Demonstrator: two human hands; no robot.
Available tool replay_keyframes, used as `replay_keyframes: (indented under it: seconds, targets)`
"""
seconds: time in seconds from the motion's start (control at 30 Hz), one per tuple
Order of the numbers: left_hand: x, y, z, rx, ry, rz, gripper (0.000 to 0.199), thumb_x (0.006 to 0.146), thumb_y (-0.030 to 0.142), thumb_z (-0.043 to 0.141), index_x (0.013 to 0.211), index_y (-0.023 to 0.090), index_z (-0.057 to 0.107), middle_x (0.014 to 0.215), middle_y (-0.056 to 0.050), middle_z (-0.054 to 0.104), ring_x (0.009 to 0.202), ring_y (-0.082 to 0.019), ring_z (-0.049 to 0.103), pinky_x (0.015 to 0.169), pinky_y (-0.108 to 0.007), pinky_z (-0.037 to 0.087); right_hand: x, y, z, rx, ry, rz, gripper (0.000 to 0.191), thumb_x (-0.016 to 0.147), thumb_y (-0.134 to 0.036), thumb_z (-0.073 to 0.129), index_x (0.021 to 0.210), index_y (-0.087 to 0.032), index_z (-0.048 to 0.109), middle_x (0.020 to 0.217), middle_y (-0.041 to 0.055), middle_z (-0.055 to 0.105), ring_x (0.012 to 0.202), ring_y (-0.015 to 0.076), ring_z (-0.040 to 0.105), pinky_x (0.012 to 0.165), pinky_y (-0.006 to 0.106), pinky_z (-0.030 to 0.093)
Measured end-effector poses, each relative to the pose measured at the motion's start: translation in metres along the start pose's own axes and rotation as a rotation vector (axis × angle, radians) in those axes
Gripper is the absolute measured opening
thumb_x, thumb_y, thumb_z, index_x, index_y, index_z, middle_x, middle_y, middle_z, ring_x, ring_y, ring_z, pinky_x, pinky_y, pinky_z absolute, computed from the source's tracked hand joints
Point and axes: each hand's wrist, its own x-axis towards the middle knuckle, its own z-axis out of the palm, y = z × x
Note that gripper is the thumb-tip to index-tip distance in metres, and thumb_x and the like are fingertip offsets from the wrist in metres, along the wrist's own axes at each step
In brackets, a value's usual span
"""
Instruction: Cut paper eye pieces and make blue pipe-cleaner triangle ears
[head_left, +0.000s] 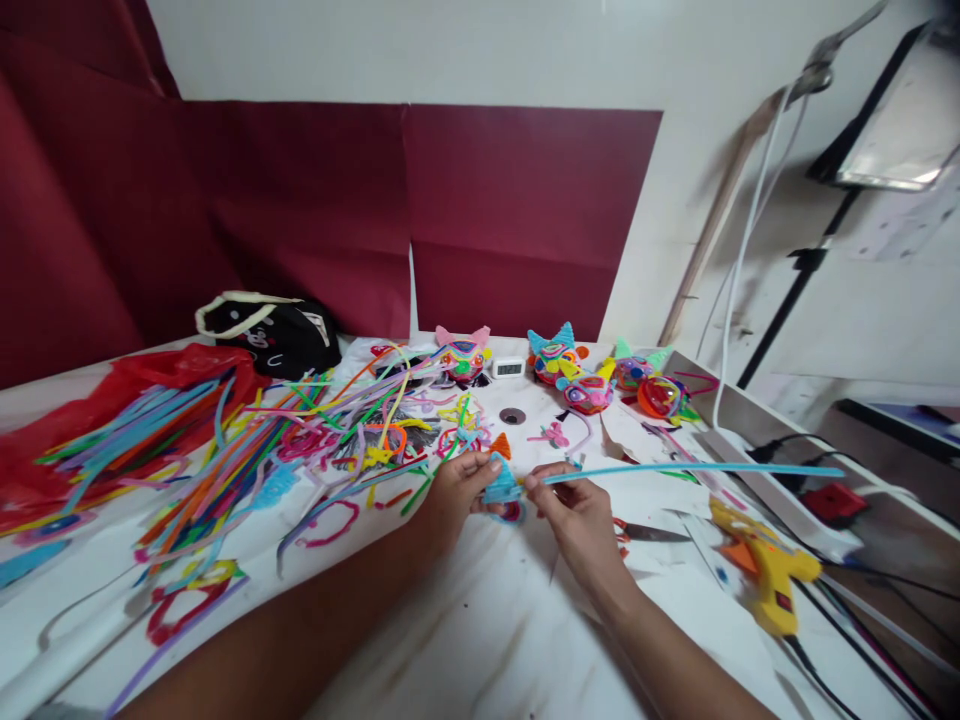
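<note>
Pinched in my left hand (457,492) is a small light-blue triangle (502,480) of wound pipe cleaner. My right hand (576,510) grips a long light-blue pipe cleaner (690,467) close to the triangle, and its free length sticks out far to the right. Both hands are close together over the near middle of the table. An orange pointed piece (500,446) shows just behind the triangle. Beside my right hand lie scissors (651,533), their orange handles partly hidden by it.
Several pipe-cleaner animal heads (559,358) and a small digital clock (508,369) stand at the back. Loose pipe cleaners (202,470) and a red plastic bag (217,368) cover the left. A yellow glue gun (772,570), cables and a power strip (772,490) lie right.
</note>
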Motion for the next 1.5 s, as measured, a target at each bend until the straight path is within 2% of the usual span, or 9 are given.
replay_keyframes:
  seconds: [0.2,0.33,0.4,0.53,0.67,0.87,1.1,1.3,1.5]
  targets:
    - [-0.003,0.002,0.003,-0.031,-0.027,-0.036,0.026,0.072,0.035,0.068,0.083,0.013,0.059,0.074,-0.004,0.064,0.061,-0.012,0.061,0.053,-0.024,0.054,0.007,-0.012,-0.001,0.036,-0.027,0.029,0.020,0.070,-0.035,0.068,0.069,-0.017,0.061,0.051,-0.0011,0.058,0.046,0.0104,0.048,0.046,0.022,0.039]
    - [-0.003,0.001,0.003,-0.032,-0.079,-0.048,0.028,0.074,0.038,0.065,0.085,0.013,0.058,0.077,-0.005,0.065,0.065,-0.014,0.063,0.055,-0.025,0.055,0.010,-0.016,-0.001,0.039,-0.113,0.021,0.021,0.071,-0.037,0.068,0.073,-0.017,0.061,0.052,-0.0008,0.058,0.048,0.0118,0.050,0.046,0.022,0.039]
    - [-0.003,0.000,0.003,-0.028,-0.099,-0.054,0.028,0.075,0.038,0.064,0.086,0.014,0.058,0.077,-0.005,0.064,0.065,-0.014,0.063,0.054,-0.024,0.054,0.010,-0.013,-0.003,0.008,-0.130,0.017,0.022,0.072,-0.038,0.067,0.074,-0.017,0.061,0.053,-0.0011,0.058,0.048,0.0118,0.050,0.046,0.022,0.039]
    - [-0.006,0.001,0.004,-0.034,-0.143,-0.079,0.027,0.076,0.037,0.064,0.089,0.015,0.057,0.079,-0.005,0.063,0.065,-0.015,0.063,0.050,-0.022,0.053,0.010,0.000,-0.006,-0.045,-0.073,0.039,0.025,0.072,-0.040,0.067,0.073,-0.016,0.060,0.052,-0.0028,0.054,0.044,0.0096,0.044,0.043,0.022,0.035]
    - [-0.009,0.005,0.006,-0.045,-0.199,-0.100,0.029,0.074,0.035,0.066,0.091,0.015,0.056,0.082,-0.006,0.064,0.068,-0.016,0.064,0.052,-0.024,0.053,0.010,0.006,-0.008,-0.025,-0.085,0.091,0.028,0.070,-0.043,0.068,0.072,-0.017,0.060,0.050,-0.0042,0.052,0.041,0.0090,0.042,0.040,0.021,0.031]
    - [-0.008,0.003,0.006,0.008,-0.188,-0.106,0.033,0.065,0.030,0.074,0.088,0.014,0.057,0.077,-0.006,0.064,0.069,-0.016,0.063,0.053,-0.025,0.052,0.009,0.004,-0.010,0.009,-0.138,0.100,0.028,0.070,-0.043,0.068,0.070,-0.018,0.058,0.047,-0.0054,0.051,0.040,0.0089,0.042,0.040,0.021,0.029]
    - [-0.006,0.000,0.007,0.061,-0.180,-0.073,0.028,0.067,0.029,0.072,0.086,0.014,0.057,0.073,-0.004,0.065,0.066,-0.015,0.062,0.053,-0.023,0.051,0.006,0.001,-0.011,-0.001,-0.205,0.061,0.023,0.078,-0.037,0.062,0.070,-0.016,0.059,0.052,-0.0026,0.057,0.044,0.0080,0.043,0.043,0.020,0.031]
    - [-0.007,0.004,0.008,0.075,-0.168,-0.098,0.027,0.067,0.029,0.071,0.086,0.015,0.056,0.072,-0.004,0.065,0.066,-0.016,0.063,0.053,-0.023,0.050,0.007,0.002,-0.010,0.072,-0.216,0.058,0.023,0.076,-0.039,0.064,0.074,-0.017,0.059,0.052,-0.0031,0.058,0.044,0.0091,0.046,0.042,0.021,0.032]
    - [-0.009,0.005,0.007,0.068,-0.188,-0.091,0.026,0.068,0.030,0.070,0.084,0.014,0.057,0.072,-0.006,0.065,0.067,-0.016,0.062,0.054,-0.023,0.050,0.004,-0.003,-0.011,-0.013,-0.245,0.073,0.023,0.076,-0.038,0.063,0.073,-0.016,0.059,0.054,-0.0018,0.057,0.044,0.0079,0.043,0.043,0.021,0.031]
